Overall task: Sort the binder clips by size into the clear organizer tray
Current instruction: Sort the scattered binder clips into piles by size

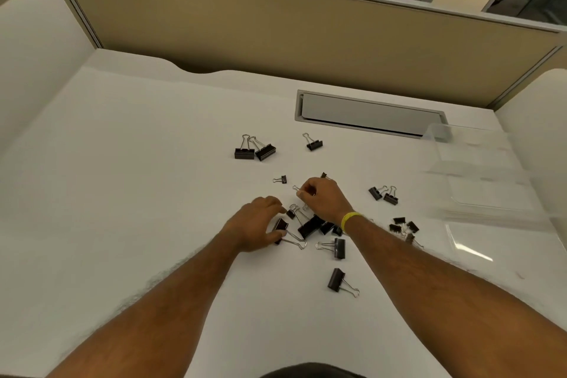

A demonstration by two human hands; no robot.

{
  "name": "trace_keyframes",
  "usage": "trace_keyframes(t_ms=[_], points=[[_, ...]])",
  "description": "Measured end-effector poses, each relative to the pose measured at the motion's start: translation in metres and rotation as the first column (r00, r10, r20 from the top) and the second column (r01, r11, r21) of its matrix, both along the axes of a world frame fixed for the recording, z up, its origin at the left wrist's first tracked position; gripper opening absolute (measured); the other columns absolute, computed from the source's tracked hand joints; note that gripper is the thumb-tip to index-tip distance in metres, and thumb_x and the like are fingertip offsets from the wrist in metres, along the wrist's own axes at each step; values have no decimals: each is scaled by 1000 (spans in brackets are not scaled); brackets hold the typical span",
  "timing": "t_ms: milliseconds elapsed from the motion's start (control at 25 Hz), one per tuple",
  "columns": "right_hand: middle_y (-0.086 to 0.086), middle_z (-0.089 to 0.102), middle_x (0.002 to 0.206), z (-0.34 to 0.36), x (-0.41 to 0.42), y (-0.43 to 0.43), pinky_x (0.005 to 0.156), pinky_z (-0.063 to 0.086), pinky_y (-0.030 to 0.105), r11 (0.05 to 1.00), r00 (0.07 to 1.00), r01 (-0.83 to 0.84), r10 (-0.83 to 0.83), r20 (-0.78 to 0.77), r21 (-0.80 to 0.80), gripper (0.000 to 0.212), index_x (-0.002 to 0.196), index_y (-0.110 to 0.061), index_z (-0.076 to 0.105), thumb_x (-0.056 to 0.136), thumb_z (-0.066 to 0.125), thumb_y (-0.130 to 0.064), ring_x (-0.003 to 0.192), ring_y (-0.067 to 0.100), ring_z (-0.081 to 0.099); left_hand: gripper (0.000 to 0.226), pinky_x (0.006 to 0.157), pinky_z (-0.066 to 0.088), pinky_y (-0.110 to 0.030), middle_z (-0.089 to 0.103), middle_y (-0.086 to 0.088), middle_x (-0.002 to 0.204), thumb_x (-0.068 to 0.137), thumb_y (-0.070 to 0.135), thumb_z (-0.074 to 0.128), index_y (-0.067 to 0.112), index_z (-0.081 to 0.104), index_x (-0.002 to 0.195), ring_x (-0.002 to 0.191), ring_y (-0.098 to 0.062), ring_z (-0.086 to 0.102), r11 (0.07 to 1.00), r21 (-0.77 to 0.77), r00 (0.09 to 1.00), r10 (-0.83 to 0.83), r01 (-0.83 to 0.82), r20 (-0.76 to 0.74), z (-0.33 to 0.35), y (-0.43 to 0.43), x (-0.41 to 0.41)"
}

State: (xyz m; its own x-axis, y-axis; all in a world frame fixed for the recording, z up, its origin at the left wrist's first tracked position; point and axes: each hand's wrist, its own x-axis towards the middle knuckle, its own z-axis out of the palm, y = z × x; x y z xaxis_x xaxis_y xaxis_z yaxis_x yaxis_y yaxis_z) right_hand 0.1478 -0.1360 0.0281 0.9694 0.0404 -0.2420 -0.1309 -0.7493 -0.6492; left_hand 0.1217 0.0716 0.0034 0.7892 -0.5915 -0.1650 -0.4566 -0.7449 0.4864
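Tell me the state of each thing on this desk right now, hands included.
Left hand: fingers curled on a black metal binder clip lying on the white desk.
Right hand: pinches the wire handle of a small binder clip.
Clear plastic organizer tray: upright, no clips visible in it.
Other black binder clips: loose on the desk, unsorted.
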Motion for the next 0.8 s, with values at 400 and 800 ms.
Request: trace_keyframes(t_ms=[400, 800], points=[[2, 53, 111, -12, -63, -5, 85, 44, 30, 919, 964, -254, 265, -4, -302, 41, 112, -18, 60, 82, 70, -44, 107, 20, 48, 51, 100, 41, -32, 44, 5, 142, 88, 29, 60, 23, 48, 137, 124, -16, 43, 993, 96, 996, -73, 67, 58, -5, 2, -31], [5, 50, 115, -16, -77, 0, 86, 45, 36, 817, 948, -241, 314, 52, -524, 51, 115, -15, 56, 82, 63, -53, 105, 24, 48, 42, 87, 49, -29, 52, 10, 112, 80, 37, 65, 22, 58, 118, 101, -8, 52, 990, -140, 997, 44, -34, 68, -16, 44, -41]])
